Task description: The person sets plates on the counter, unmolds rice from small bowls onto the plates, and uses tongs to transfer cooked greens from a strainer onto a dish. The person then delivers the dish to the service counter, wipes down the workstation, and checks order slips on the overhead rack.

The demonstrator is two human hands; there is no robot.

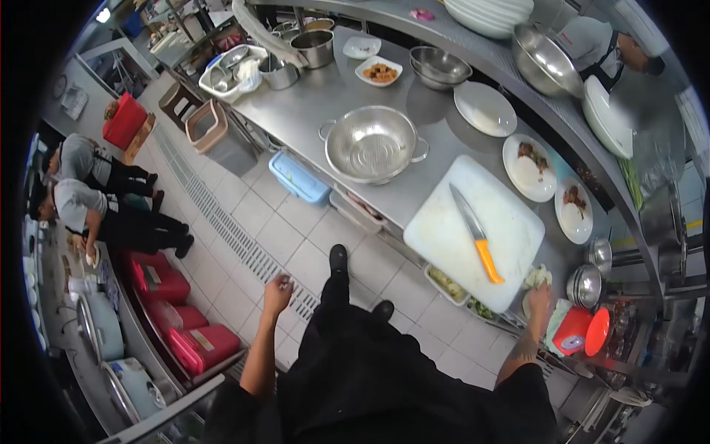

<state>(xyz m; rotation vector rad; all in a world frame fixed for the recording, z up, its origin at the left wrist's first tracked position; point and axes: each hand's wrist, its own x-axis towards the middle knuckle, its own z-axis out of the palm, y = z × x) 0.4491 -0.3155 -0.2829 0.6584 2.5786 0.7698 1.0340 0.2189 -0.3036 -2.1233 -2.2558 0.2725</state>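
Note:
My right hand [541, 301] is beside the cutting board's right corner, its fingers closed on a pale greenish, crumpled thing [538, 277]; whether this is a cloth or a leafy vegetable I cannot tell. The white cutting board [436, 226] lies on the steel counter. On it rests a kitchen knife [484, 255] with an orange handle, its blade pointing away from me. My left hand [278, 293] hangs over the tiled floor, away from the counter, with its fingers curled and nothing visible in them.
A steel colander [373, 144] stands left of the board. Plates with food [529, 169] line the back of the counter. Below the board's edge sits a container of cut vegetables [446, 285]. A red scale [573, 331] is at the right. Two people [81, 189] work at the far left.

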